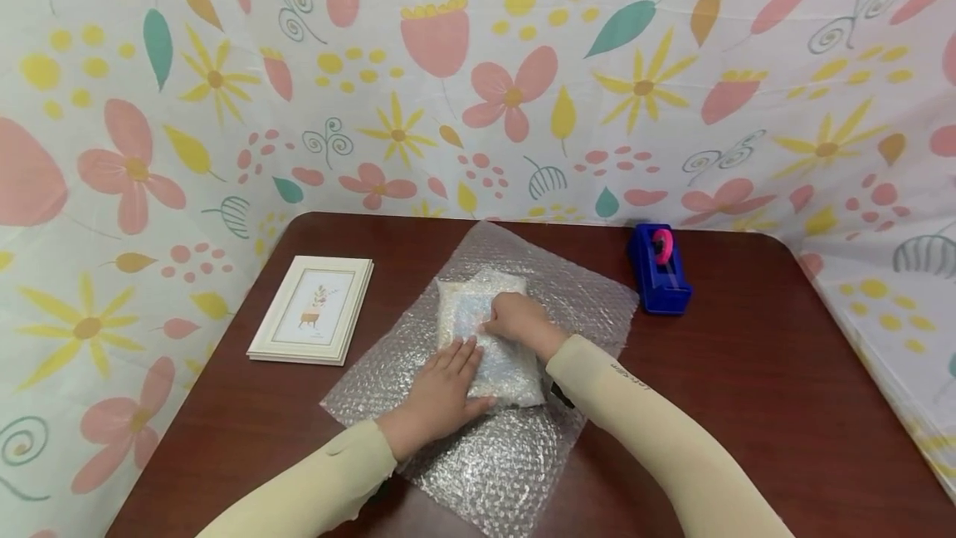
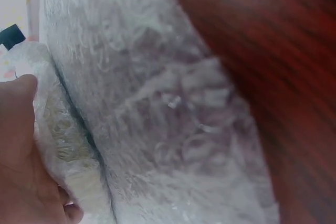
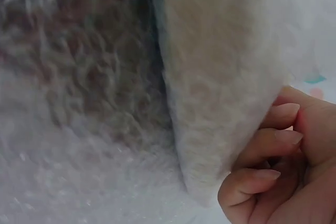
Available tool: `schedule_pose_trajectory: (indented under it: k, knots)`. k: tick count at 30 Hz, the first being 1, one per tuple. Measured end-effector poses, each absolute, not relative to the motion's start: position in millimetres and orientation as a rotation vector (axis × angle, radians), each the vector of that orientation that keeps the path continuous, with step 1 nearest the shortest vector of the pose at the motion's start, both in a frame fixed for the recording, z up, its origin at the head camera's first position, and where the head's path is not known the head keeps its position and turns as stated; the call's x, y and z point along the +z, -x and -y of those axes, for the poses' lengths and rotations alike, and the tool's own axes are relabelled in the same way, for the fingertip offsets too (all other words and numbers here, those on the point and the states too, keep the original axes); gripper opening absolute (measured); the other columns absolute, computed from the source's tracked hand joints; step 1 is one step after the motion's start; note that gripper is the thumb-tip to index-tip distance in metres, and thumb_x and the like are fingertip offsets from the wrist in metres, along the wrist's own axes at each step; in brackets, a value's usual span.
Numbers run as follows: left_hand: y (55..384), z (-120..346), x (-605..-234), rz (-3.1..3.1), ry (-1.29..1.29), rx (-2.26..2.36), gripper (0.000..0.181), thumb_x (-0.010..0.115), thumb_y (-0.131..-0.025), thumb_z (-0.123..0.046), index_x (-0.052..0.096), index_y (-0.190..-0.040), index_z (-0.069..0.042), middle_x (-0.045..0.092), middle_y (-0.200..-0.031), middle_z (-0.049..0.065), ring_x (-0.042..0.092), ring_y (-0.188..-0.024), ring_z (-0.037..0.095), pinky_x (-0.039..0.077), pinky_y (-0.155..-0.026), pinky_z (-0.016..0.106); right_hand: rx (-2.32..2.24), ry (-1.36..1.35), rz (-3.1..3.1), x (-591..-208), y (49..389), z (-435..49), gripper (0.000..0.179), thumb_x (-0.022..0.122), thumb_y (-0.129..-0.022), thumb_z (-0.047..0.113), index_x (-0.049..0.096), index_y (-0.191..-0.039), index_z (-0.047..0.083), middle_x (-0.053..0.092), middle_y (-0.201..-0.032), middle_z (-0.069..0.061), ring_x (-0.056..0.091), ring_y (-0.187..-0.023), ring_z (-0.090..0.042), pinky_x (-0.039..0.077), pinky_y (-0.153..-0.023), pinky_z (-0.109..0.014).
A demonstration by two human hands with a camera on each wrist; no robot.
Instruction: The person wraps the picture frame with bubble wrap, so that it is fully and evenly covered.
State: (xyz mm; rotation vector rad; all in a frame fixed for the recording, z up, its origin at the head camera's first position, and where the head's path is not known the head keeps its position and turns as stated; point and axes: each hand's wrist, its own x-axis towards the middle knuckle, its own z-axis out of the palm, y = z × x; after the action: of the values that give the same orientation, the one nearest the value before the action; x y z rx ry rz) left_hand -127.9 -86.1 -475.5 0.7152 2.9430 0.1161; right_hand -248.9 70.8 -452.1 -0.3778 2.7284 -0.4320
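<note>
A flat, bubble-wrapped package (image 1: 508, 372) with a pale blue picture showing through lies on a larger bubble wrap sheet (image 1: 489, 447). My left hand (image 1: 441, 388) rests on its lower left corner with fingers extended; the left wrist view shows that hand (image 2: 23, 145) against the package's thick side (image 2: 65, 135). Over the upper part of the package, my right hand (image 1: 519, 320) presses down with its fingers curled in. Those curled fingers (image 3: 257, 187) show at the package edge (image 3: 210, 93) in the right wrist view, with nothing visible inside them.
A cream picture frame (image 1: 317, 314) lies to the left on the dark wooden table (image 1: 754, 355). At the back right stands a blue tape dispenser (image 1: 663, 293) with a pink roll core (image 1: 662, 246). Flower-patterned cloth (image 1: 463, 148) hangs behind the table and at its sides.
</note>
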Motion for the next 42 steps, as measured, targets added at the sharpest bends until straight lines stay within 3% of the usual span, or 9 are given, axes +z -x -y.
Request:
schedule_pose_trajectory:
  k: [5, 10, 13, 18, 34, 42]
  knots:
    - [126.4, 86.3, -475.8, -2.945, -0.712, 0.139, 0.08, 0.053, -0.1, -0.058, 0.039, -0.157, -0.004, 0.034, -0.168, 0.013, 0.035, -0.155, 0.031, 0.033, -0.127, 0.044, -0.399, 0.385, -2.797, -457.1, 242.8, -73.4, 0.037, 0.073, -0.094, 0.039, 0.066, -0.068, 0.013, 0.064, -0.067, 0.001, 0.048, -0.058, -0.013, 0.042, -0.055, -0.029]
    - [124.6, 85.3, -476.3, -2.939, -0.709, 0.124, 0.08, 0.052, -0.1, -0.059, 0.039, -0.157, -0.004, 0.033, -0.168, 0.013, 0.034, -0.156, 0.031, 0.033, -0.127, 0.044, -0.463, 0.479, -2.832, -465.1, 235.8, -84.3, 0.045, 0.07, -0.096, 0.04, 0.054, -0.062, 0.015, 0.051, -0.059, 0.004, 0.041, -0.055, -0.011, 0.035, -0.052, -0.024]
    - [125.2, 84.1, -477.1, -2.942, -0.709, 0.112, 0.079, 0.052, -0.101, -0.059, 0.039, -0.157, -0.004, 0.034, -0.168, 0.012, 0.034, -0.156, 0.03, 0.032, -0.127, 0.043, -0.603, 0.6, -2.801, -465.1, 232.2, -95.5, 0.036, 0.07, -0.097, 0.03, 0.057, -0.068, 0.013, 0.054, -0.062, 0.002, 0.041, -0.057, -0.009, 0.035, -0.055, -0.022]
    - [127.0, 85.4, -478.2, -2.946, -0.702, 0.108, 0.079, 0.052, -0.101, -0.058, 0.038, -0.157, -0.005, 0.034, -0.168, 0.012, 0.034, -0.156, 0.031, 0.032, -0.127, 0.044, -0.823, 0.73, -2.701, -462.9, 228.9, -108.8, 0.014, 0.067, -0.098, 0.014, 0.071, -0.088, 0.005, 0.07, -0.08, -0.007, 0.053, -0.067, -0.01, 0.046, -0.064, -0.024]
    - [127.0, 84.6, -475.8, -2.939, -0.712, 0.099, 0.08, 0.052, -0.1, -0.06, 0.038, -0.158, -0.005, 0.034, -0.168, 0.012, 0.035, -0.156, 0.031, 0.033, -0.127, 0.044, -1.081, 0.516, -2.601, -470.2, 233.4, -115.4, 0.017, 0.068, -0.097, 0.019, 0.074, -0.093, 0.003, 0.073, -0.098, -0.013, 0.058, -0.075, -0.013, 0.048, -0.064, -0.025]
    - [134.6, 84.3, -473.1, -2.996, -0.794, 0.097, 0.088, 0.062, -0.092, -0.064, 0.045, -0.152, -0.002, 0.048, -0.158, 0.015, 0.05, -0.145, 0.033, 0.047, -0.117, 0.048, -1.029, 0.419, -2.568, -459.6, 238.5, -115.6, 0.019, 0.069, -0.097, 0.02, 0.073, -0.1, 0.001, 0.072, -0.095, -0.012, 0.057, -0.076, -0.014, 0.047, -0.065, -0.025]
